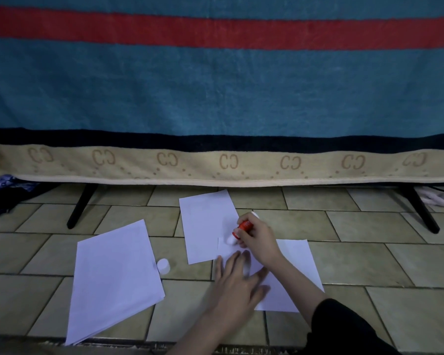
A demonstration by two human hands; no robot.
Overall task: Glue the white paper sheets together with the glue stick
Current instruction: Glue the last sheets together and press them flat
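My right hand [258, 240] grips a red glue stick [242, 228], its white tip pressed on the top left corner of a white paper sheet [296, 267] lying on the tiled floor. My left hand [235, 283] rests flat with spread fingers on that sheet's left part. A second white sheet [207, 224] lies behind, and the front sheet's corner overlaps it. A stack of white sheets [113, 280] lies to the left. The glue stick's white cap [163, 265] stands beside that stack.
The floor [369, 254] has beige tiles. A blanket [215, 160] with blue, red and tan bands hangs over a frame with black legs [81, 204] at the back. Dark cloth [0, 198] lies at far left, pale cloth [438, 197] at far right.
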